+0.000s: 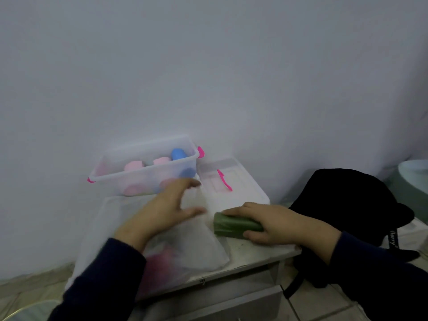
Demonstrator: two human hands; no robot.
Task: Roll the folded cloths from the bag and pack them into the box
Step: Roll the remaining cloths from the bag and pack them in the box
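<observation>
— Pale wall behind, and a small bench (254, 252) pushed up against it. Where does the work stand?

— The right hand (275, 224) is wrapped over a green rolled cloth (234, 224) lying on the bench, fingers across the top and thumb under the near side. The left hand (166, 205) hangs spread and empty above the clear bag (199, 249), holding nothing.

— And the box?

— The clear box (148, 172) with pink clips sits at the back against the wall, already holding pink and blue rolls. Its lid (231, 181) lies flat just to the right of it.

— What could go wrong from here?

— The roll looks held by the grip alone, so it could spring loose if that hand eases off on the way to the box. The bag hangs partly over the near edge of the bench, and a careless brush of the left sleeve could drag it off. A black bag (347, 205) crowds the right side, and its strap might catch the right arm.

— Anything hard to make out?

— The left hand is smeared by motion blur, so its exact finger positions are unclear. Something pink shows through the bag, but how many cloths remain there cannot be told. The box's frosted wall hides the count of rolls inside too.
</observation>
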